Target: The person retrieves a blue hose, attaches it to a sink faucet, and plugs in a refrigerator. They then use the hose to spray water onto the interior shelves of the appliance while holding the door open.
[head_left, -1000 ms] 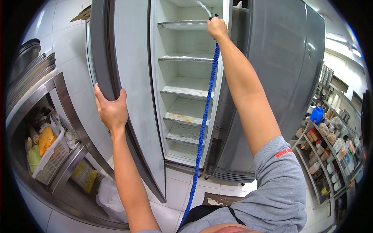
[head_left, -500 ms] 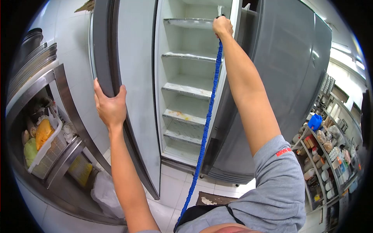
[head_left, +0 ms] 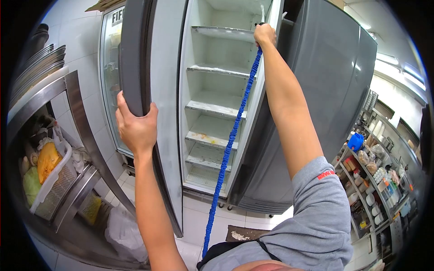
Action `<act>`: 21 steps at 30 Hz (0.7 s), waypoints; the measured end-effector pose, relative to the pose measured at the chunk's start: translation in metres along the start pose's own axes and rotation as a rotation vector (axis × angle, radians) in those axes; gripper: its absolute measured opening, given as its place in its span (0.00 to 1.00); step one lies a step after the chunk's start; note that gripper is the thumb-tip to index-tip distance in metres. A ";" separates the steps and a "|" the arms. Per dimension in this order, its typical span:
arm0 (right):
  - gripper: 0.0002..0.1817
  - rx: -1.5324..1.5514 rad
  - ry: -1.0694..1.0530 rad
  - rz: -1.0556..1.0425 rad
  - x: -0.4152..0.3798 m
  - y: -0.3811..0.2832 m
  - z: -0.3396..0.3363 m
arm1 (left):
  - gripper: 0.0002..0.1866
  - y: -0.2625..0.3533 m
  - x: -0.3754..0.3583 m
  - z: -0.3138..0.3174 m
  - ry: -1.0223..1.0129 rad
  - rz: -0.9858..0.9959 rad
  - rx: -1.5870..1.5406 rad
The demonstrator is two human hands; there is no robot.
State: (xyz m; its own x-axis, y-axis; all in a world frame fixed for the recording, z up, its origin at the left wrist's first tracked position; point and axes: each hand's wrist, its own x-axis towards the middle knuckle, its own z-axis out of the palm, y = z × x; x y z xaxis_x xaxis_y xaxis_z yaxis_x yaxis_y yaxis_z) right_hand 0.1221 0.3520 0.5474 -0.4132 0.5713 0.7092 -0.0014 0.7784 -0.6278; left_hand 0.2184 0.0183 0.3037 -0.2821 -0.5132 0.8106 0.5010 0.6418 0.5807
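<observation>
My left hand (head_left: 138, 128) is wrapped round the outer edge of the open grey refrigerator door (head_left: 169, 113), thumb on its inner side. Raised at the upper right of the opening, my right hand (head_left: 265, 35) is closed on a blue expandable hose (head_left: 238, 119) near its dark nozzle (head_left: 259, 23). A whitish jet of water shows above the nozzle, inside the cabinet. The hose hangs down toward my body. Several shelves (head_left: 217, 107) line the white refrigerator interior (head_left: 217, 86); white and yellowish residue lies on them.
A closed grey door (head_left: 325, 90) stands to the right. At left, a metal rack (head_left: 77, 99) holds a white basket (head_left: 63, 180) with produce. Stocked shelves (head_left: 375, 180) are at far right. A dark mat (head_left: 244, 233) lies on the tiled floor. A glass-door fridge (head_left: 110, 77) shows behind the door.
The refrigerator door and my left hand have shifted slightly right in view, uncovering the glass-door fridge behind. My right hand sits a little lower in view, and water still sprays from the nozzle.
</observation>
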 end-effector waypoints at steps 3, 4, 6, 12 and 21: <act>0.20 0.017 0.037 0.010 -0.005 -0.007 0.000 | 0.40 -0.005 0.002 -0.004 -0.039 -0.020 -0.003; 0.19 0.018 0.056 0.002 -0.007 -0.008 -0.002 | 0.40 -0.006 0.003 -0.005 -0.057 -0.035 -0.014; 0.19 0.013 0.072 0.009 -0.004 -0.007 -0.001 | 0.40 -0.007 0.004 -0.006 -0.075 -0.050 -0.025; 0.17 -0.059 0.004 0.073 -0.013 -0.006 -0.001 | 0.40 -0.011 0.005 -0.003 -0.054 -0.018 -0.011; 0.19 -0.052 -0.002 0.044 -0.010 0.016 0.006 | 0.40 -0.012 0.005 -0.002 -0.041 -0.005 -0.028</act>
State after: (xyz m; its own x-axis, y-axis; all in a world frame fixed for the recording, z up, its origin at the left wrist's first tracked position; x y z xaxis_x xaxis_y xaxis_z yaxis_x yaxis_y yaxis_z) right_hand 0.1209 0.3569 0.5282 -0.4141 0.6043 0.6807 0.0643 0.7654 -0.6404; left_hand 0.2130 0.0067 0.3004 -0.3177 -0.4921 0.8105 0.5222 0.6227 0.5827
